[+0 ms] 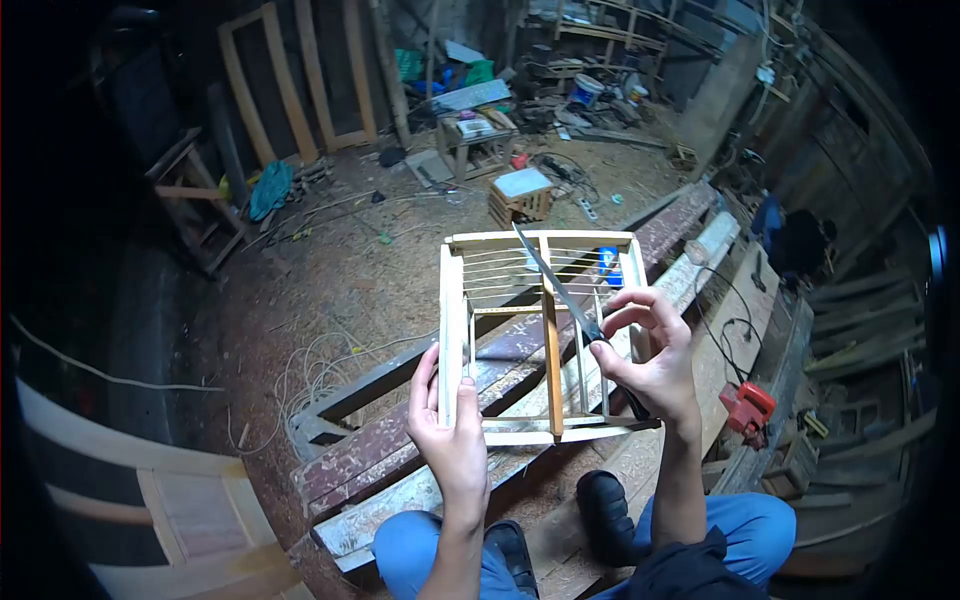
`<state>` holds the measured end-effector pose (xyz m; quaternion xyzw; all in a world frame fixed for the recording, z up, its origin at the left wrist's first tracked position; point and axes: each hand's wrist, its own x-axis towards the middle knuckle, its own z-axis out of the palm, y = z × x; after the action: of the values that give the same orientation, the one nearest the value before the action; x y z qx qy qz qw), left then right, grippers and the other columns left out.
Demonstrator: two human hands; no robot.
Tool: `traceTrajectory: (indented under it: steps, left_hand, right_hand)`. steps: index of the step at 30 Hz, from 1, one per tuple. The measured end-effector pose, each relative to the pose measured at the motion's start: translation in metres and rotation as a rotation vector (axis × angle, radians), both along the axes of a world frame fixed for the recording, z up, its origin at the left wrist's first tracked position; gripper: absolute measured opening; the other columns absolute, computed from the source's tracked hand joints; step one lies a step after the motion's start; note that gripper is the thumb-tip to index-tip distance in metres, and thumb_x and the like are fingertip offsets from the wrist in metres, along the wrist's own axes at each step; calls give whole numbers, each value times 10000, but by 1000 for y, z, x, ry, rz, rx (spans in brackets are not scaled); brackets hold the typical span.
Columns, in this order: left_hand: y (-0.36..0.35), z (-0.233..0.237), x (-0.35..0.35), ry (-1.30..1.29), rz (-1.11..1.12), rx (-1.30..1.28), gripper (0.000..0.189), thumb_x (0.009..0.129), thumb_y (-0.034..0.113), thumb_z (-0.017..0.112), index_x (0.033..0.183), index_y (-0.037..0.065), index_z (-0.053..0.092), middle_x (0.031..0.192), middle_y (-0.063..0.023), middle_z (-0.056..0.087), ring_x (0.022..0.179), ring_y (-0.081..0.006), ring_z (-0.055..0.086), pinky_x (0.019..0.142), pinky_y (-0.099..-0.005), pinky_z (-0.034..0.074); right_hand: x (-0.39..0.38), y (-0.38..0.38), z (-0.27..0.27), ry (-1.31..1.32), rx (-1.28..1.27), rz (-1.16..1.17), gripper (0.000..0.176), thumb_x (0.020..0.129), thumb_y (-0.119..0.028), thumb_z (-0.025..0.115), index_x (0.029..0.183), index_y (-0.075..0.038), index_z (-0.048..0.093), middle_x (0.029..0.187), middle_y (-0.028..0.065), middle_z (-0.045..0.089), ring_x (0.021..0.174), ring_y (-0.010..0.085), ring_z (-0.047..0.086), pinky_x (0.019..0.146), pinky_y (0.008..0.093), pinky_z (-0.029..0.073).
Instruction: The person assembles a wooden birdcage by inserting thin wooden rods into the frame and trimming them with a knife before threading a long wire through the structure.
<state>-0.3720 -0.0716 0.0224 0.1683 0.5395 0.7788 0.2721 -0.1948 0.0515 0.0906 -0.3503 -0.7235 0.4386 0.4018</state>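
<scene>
1. The left hand (455,445) is closed on the near part of the left side rail of the wooden frame (450,330), with the thumb on the near face and the fingers wrapped behind. The frame is held up above the planks (375,453).
2. The right hand (655,370) is clamped on the knife (568,300), thumb and forefinger together near the base of the blade. The dark handle runs down below that pinch, and the blade slants up and away to the left, in line with the frame's opening. Whether its edge touches wood, I cannot tell.
3. Between the two grips stands the brown middle bar (553,370), spanning the frame from the far rail to the near one. Beyond the left grip, thin rods (500,296) run crosswise in the far part; a yellowish crosspiece (505,310) lies just nearer.
4. As for progress, the outer rails, middle bar and crosspiece appear to be in place, so the structure looks largely built. The nearer part shows fewer slender members than the far one (perhaps by design; the view does not settle it). Whether any joint is loose, or any surface needs more trimming, cannot be judged from here.
5. Right of the right grip, a red tool (748,405) rests on the wood. Well beyond both grips is a pale-topped stand (522,182).
6. No brand, label or lettering is legible on the frame, the knife or the red tool.
</scene>
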Motion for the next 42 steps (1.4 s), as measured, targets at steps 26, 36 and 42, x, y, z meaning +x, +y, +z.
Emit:
traceTrajectory:
  steps: [26, 36, 42]
  left_hand:
    - [-128, -13, -18, 367, 273, -664, 483, 1004, 61, 731, 1393, 43, 444, 1016, -144, 720, 884, -134, 692, 762, -312, 574]
    - [-168, -14, -63, 669, 250, -927, 451, 1084, 264, 659, 1436, 5, 547, 1104, -207, 781, 1003, -283, 752, 909, -415, 566]
    - [-212, -25, -72, 567, 268, -885, 450, 1084, 230, 661, 1443, -19, 549, 1155, -246, 775, 1084, -269, 767, 919, -422, 567]
  right_hand:
    - [-83, -14, -77, 259, -114, 522, 430, 826, -50, 858, 1197, -50, 640, 929, 57, 722, 854, 136, 711, 803, 303, 553]
    - [-107, -62, -96, 273, -215, 506, 415, 861, -6, 834, 1209, -22, 608, 936, 53, 707, 870, 121, 682, 820, 277, 558]
    - [-126, -106, -102, 198, -184, 573, 412, 878, -17, 832, 1219, -25, 600, 946, 47, 708, 887, 116, 672, 829, 279, 546]
